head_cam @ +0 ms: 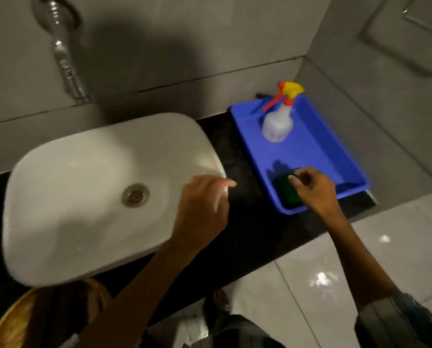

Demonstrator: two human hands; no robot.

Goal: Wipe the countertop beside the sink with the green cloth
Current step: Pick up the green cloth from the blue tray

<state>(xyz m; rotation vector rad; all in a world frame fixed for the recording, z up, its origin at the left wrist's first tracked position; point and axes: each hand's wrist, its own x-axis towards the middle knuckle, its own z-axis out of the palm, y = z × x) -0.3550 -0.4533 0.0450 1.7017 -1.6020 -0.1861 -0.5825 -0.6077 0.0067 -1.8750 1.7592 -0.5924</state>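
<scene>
A dark green cloth [286, 193] lies folded in the near corner of a blue tray [317, 156]. My right hand [312, 188] is over the cloth, fingers curled onto its far edge; whether it has pinched the cloth is unclear. My left hand [202, 209] hovers over the right rim of the white sink [84, 192], fingers loosely apart and holding nothing. The black countertop [237, 151] shows as a narrow dark strip between the sink and the tray.
A white spray bottle [277, 121] with a red and yellow trigger stands at the tray's far end. A chrome tap [64, 59] juts from the grey wall behind the sink. The tray sits against the right-hand wall. Pale glossy floor tiles [360, 259] lie below the counter edge.
</scene>
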